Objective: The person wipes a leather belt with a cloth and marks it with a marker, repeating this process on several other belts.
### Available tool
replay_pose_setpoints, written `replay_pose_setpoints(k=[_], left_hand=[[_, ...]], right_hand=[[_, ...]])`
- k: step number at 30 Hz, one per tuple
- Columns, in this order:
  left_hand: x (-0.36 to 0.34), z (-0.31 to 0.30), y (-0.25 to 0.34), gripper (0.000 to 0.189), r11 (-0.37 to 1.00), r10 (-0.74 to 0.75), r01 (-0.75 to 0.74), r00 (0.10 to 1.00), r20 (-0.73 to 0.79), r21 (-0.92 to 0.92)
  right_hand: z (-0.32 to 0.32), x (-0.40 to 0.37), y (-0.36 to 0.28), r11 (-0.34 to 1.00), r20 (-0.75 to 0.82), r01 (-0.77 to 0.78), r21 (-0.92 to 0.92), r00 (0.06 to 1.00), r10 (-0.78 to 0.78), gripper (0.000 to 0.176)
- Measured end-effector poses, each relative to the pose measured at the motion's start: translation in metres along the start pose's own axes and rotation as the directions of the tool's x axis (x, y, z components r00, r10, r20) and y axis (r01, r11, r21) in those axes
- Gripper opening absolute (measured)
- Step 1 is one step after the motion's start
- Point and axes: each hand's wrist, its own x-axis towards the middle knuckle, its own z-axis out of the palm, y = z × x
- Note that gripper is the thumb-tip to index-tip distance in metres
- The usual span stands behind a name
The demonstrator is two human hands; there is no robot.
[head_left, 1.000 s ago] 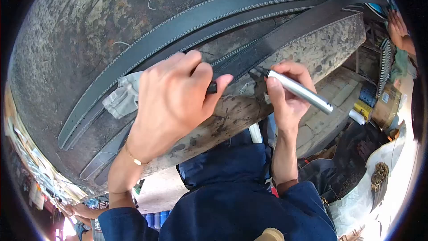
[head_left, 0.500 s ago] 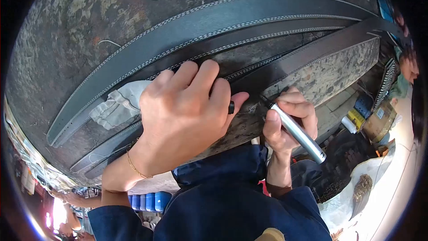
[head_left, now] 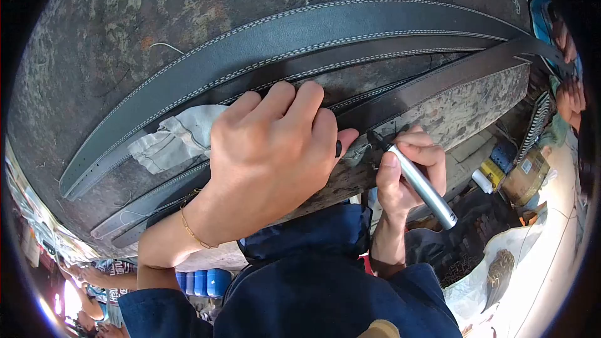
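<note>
The silver marker (head_left: 422,184) is clamped in the right hand (head_left: 404,178), with the fingers closed around its barrel and its dark tip set against the edge of the nearest belt (head_left: 432,81), just ahead of the knuckles. The left hand (head_left: 269,156) is pressed down on the same belt just beside the right hand, fingers drawn together and curled, and a small black cap (head_left: 338,148) is pinched between thumb and forefinger. A white cloth (head_left: 172,141) is trapped under this hand and sticks out on its outer side. More stitched belts (head_left: 282,34) are laid beyond the fingertips on the worn desk (head_left: 94,44).
</note>
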Motion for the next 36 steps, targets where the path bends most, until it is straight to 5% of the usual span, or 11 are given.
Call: replay_pose_setpoints(k=[24, 27, 30, 36], left_hand=[[0.0, -0.001, 0.0, 0.035, 1.0, 0.006, -0.006, 1.0, 0.003, -0.021], [0.0, 0.0, -0.001, 0.035, 1.0, 0.013, -0.013, 1.0, -0.004, -0.017], [0.001, -0.003, 0.0, 0.036, 1.0, 0.016, -0.016, 1.0, 0.011, -0.002], [0.001, -0.001, 0.0, 0.037, 1.0, 0.019, -0.019, 1.0, -0.019, 0.0]], right_hand=[[0.003, -0.004, -0.002, 0.987, -0.076, -0.028, -0.159, 0.997, 0.017, 0.024], [0.002, -0.006, -0.002, 0.987, -0.078, -0.036, -0.155, 0.997, 0.024, 0.023], [-0.001, -0.005, 0.0, 0.989, -0.232, -0.124, 0.085, 0.963, 0.141, 0.021], [-0.018, 0.01, 0.01, 0.995, -0.187, -0.101, 0.01, 0.977, 0.102, 0.021]])
